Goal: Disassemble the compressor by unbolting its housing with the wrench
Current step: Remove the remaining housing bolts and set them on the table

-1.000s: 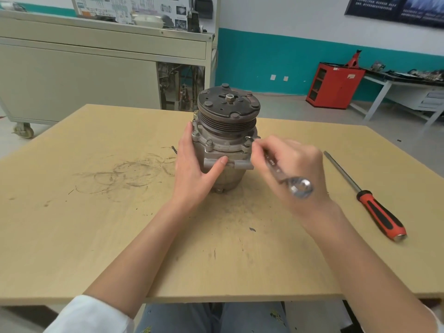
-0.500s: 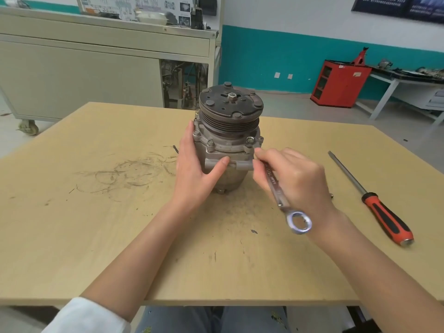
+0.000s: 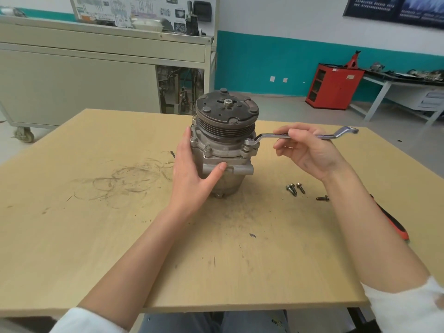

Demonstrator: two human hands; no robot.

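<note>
Plainly, the compressor (image 3: pixel 224 150) is a heavy lump: cast grey metal, squat and round, standing on end near the middle of the table (image 3: pixel 96 236) with its dark ribbed pulley (image 3: pixel 227 116) uppermost. It looks stiff and dense, not fragile. Its curved sides are smooth and probably a bit greasy, though, so I judge it could twist or skid on the board when a bolt is pulled hard. The sound place to hold it is low on the body, by the flat boss (image 3: pixel 240 169) at the front, clear of the pulley, which may spin. That is where the left hand (image 3: pixel 192 174) is: palm flat against the left side, fingers laid straight up along it, thumb stretched across the boss, bracing rather than clutching.

The right hand (image 3: pixel 310 152) holds the wrench (image 3: pixel 266 135), a bright cranked ring spanner, about midway along its shank, thumb on top and fingers curled loosely beneath. Its ring sits at the front right of the flange (image 3: pixel 223 153), over a bolt whose head it hides, shank pointing right, level with the table. A grip nearer the far end would give more leverage, I think. Two more bolts (image 3: pixel 207 150) stand in the flange at front left. Three loose bolts (image 3: pixel 292 188) lie on the table just right of the compressor, and a red-and-black screwdriver (image 3: pixel 394 224) handle shows beside the right forearm.
</note>
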